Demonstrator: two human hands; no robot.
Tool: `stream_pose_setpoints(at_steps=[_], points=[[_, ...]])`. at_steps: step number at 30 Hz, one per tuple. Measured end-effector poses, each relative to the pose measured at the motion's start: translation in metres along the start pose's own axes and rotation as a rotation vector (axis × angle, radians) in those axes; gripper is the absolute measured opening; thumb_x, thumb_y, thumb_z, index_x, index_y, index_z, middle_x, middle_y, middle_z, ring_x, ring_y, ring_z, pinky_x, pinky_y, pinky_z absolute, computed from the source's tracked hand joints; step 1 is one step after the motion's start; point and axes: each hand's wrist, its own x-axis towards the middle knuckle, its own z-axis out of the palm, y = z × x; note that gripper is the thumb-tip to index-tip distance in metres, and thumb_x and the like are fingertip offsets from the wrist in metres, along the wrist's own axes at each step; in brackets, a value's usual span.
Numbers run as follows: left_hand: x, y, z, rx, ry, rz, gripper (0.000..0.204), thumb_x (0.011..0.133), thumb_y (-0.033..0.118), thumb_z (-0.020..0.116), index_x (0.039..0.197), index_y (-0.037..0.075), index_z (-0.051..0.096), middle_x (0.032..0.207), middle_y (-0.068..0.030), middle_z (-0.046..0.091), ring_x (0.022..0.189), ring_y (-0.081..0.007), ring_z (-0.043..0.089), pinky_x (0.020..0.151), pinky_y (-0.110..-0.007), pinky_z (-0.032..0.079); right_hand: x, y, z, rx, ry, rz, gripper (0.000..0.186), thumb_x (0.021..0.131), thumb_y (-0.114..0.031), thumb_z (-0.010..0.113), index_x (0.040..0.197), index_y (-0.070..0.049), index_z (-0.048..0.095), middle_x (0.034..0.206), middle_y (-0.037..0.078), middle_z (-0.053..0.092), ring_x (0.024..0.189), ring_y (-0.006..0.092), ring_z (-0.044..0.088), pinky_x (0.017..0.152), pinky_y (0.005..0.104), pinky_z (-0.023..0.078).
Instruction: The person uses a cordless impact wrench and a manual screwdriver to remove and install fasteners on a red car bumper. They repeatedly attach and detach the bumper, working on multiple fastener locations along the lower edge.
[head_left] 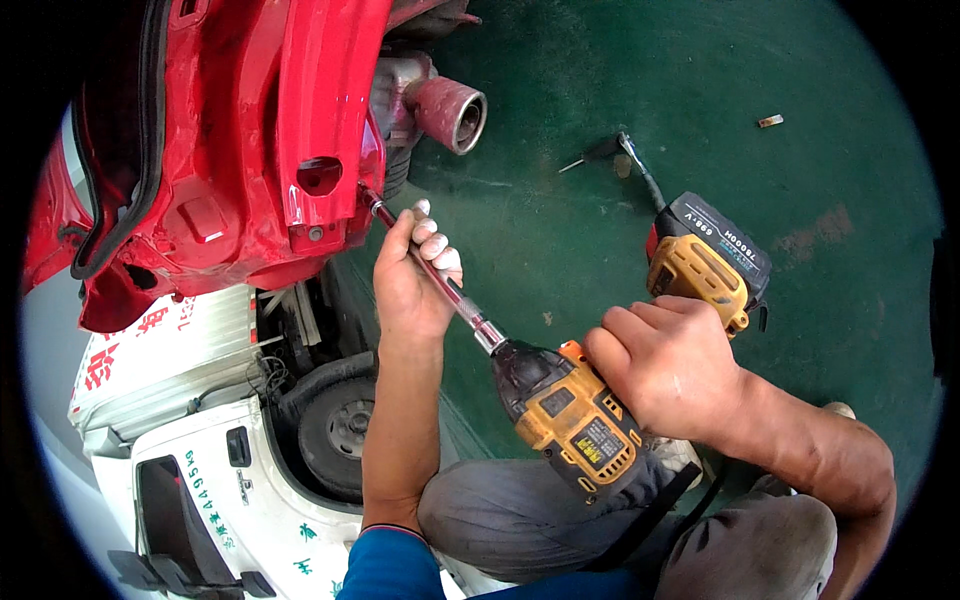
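Observation:
My right hand point(665, 370) is wrapped round the handle of a yellow and black cordless impact wrench point(575, 415). Its black battery pack point(715, 235) sticks out beyond my fist. A long, reddish, shiny extension bar point(455, 293) runs from the wrench's chuck up and left. Around this bar curl the fingers of my left hand point(415, 285), their tips whitish. The bar's far end meets the lower edge of a red car body point(330, 110), beside an oval hole. What the tip sits on there is too small to make out.
An exhaust tailpipe point(455, 112) juts from the car near the bar's end. On the green floor point(800, 330) lie a ratchet point(640, 170), a thin tool with a dark handle point(598, 152) and a small stub point(770, 121). A white truck point(215, 480) stands to the left, beyond my left forearm.

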Motion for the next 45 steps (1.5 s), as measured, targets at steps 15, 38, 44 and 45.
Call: stream_pose_setpoints(at_steps=[15,38,44,45], points=[[0.044,0.023,-0.013,-0.048,0.217,0.209,0.037,0.103,0.035,0.039,0.099,0.002,0.054,0.084,-0.0039,0.056,0.07,-0.0147,0.053,0.062,-0.027,0.046,-0.006,0.017,-0.003,0.181,-0.009,0.072,0.041,0.069,-0.016,0.069,0.107,-0.002,0.06,0.085,0.008,0.062,0.078,0.0261,0.068,0.064,0.0386,0.054],[-0.028,0.043,-0.026,-0.058,0.21,0.441,0.033,0.102,0.028,0.046,0.104,-0.003,0.057,0.093,-0.0093,0.06,0.079,-0.0191,0.056,0.072,-0.031,0.048,0.015,-0.018,-0.026,0.286,-0.148,0.006,0.044,0.07,-0.013,0.07,0.111,0.0,0.062,0.079,0.01,0.062,0.069,0.0288,0.066,0.062,0.0376,0.052],[-0.023,0.052,-0.042,-0.091,0.177,0.5,0.032,0.102,0.028,0.046,0.103,-0.002,0.059,0.089,-0.0086,0.061,0.077,-0.0192,0.056,0.071,-0.031,0.047,0.036,-0.023,-0.013,0.225,-0.163,-0.044,0.045,0.07,-0.014,0.071,0.111,0.002,0.061,0.081,0.011,0.062,0.07,0.0296,0.066,0.064,0.0381,0.053],[-0.019,0.049,-0.05,-0.104,0.141,0.505,0.03,0.101,0.029,0.047,0.099,0.003,0.06,0.086,-0.0101,0.062,0.078,-0.0229,0.059,0.07,-0.037,0.047,0.035,-0.025,-0.012,0.227,-0.176,-0.044,0.046,0.07,-0.014,0.071,0.111,0.003,0.061,0.081,0.012,0.062,0.07,0.0299,0.066,0.064,0.038,0.053]])
